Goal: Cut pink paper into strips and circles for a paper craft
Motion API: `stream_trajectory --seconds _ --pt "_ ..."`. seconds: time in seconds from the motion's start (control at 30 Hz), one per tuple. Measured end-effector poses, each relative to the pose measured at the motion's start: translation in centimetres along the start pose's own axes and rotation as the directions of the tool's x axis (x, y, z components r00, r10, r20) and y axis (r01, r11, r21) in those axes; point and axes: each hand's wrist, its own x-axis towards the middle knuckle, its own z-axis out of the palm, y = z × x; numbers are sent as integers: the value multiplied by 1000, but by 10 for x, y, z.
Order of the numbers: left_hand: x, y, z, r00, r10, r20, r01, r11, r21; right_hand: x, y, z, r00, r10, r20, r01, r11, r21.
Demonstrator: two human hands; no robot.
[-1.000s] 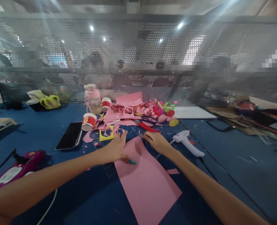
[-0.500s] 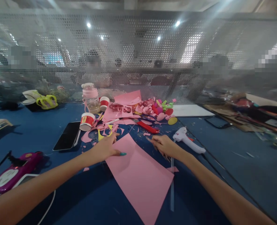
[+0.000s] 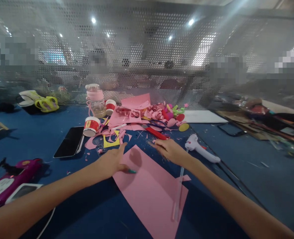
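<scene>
A sheet of pink paper lies at an angle on the blue table in front of me. My left hand rests at its upper left edge, thumb and index finger spread apart, the thumb on the sheet. Past the sheet's upper right edge is my right hand, index finger stretched to the left and the others loosely bent; nothing shows in it. Just beyond its fingers lies a red-handled tool, partly hidden. To the right is a white glue gun, its clear glue stick crossing the sheet's right corner.
Pink and yellow paper scraps are heaped at the back. Left of them stand a paper cup and a water bottle. A black phone and a purple device lie left. A perforated screen borders the table.
My right hand has shifted slightly left and away from me. The glue stick, earlier mostly beside the sheet's right corner, now lies across it. My left hand stays at the sheet.
</scene>
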Motion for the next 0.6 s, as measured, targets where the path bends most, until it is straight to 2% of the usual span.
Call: stream_trajectory --seconds 0.1,0.17,0.23,0.3,0.37,0.43,0.47,0.53,0.6 --pt "-1 5 3 988 6 -152 36 962 271 8 -1 12 985 -100 141 130 966 -223" --pt "-4 6 9 953 54 -299 88 894 440 11 -1 20 978 -128 168 175 936 -305" --pt "-7 5 18 907 98 -410 133 857 498 12 -2 26 975 -148 166 197 919 -341" --pt "-11 3 28 867 147 -476 109 876 470 10 -3 28 977 -143 158 192 912 -363" --pt "-14 1 38 839 293 -459 -62 889 454 8 -5 27 982 -117 146 165 909 -384" --pt "-14 -1 45 837 420 -352 -246 862 444 5 -5 21 991 -93 98 124 913 -388" --pt "-14 -2 47 848 442 -294 -296 853 429 3 -4 17 995 -82 51 95 919 -382" --pt "-13 -4 49 880 426 -208 -323 860 395 -1 0 5 997 -41 -70 11 926 -376" --pt "-11 -4 49 901 398 -174 -315 874 369 -5 5 -7 983 77 -169 -144 889 -434"
